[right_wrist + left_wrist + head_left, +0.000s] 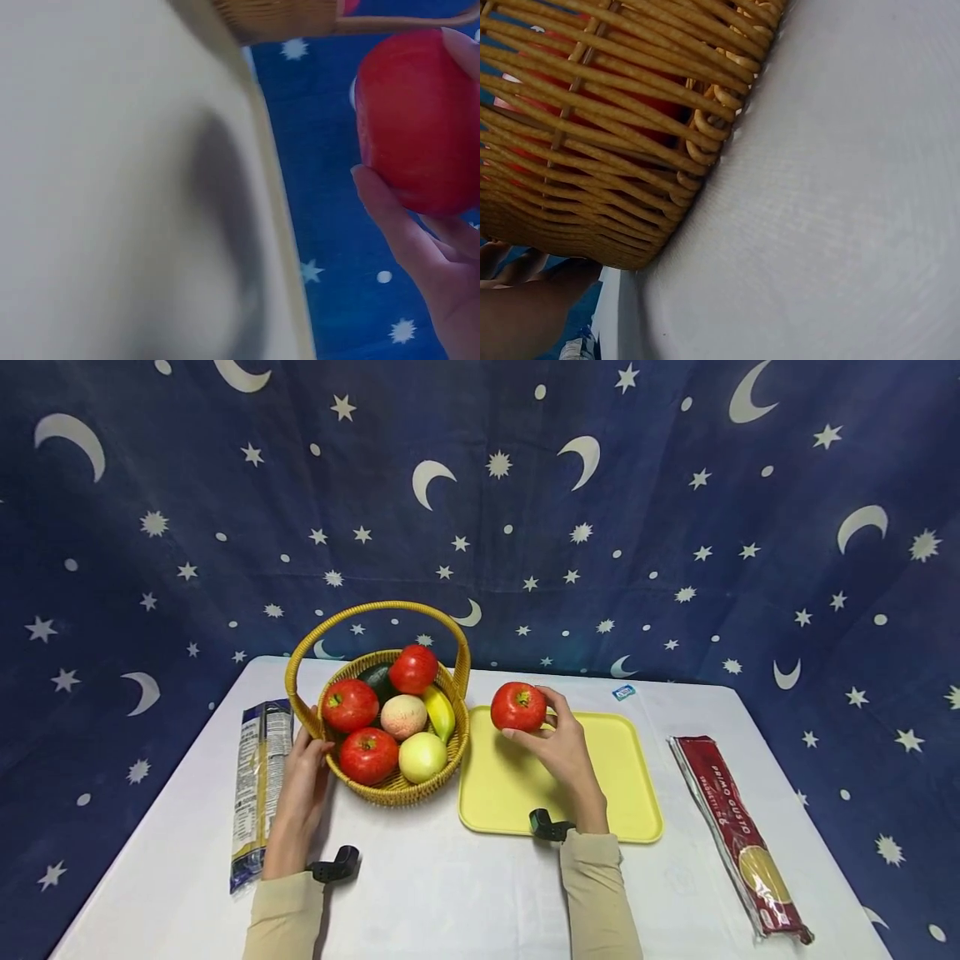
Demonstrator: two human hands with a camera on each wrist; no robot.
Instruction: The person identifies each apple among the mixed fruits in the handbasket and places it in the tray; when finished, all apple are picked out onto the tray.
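In the head view my right hand [558,743] holds a red apple [518,707] between thumb and fingers, above the left part of a yellow tray [630,777]. The right wrist view shows this apple [420,124] raised off the tray, whose surface carries a shadow. My left hand [303,777] grips the left side of a wicker basket [405,795] near the foot of its arched handle. Inside the basket are several red apples [368,756], a pale peach-like fruit [404,717], a yellow-green apple [422,757], a banana [440,713] and a dark green item [377,680], partly hidden.
A blue and clear spaghetti packet [258,777] lies left of the basket. On the right is a red spaghetti packet [738,835]. A small blue-green packet [623,692] sits behind the tray. A star-patterned curtain [495,527] hangs behind the white table [450,893].
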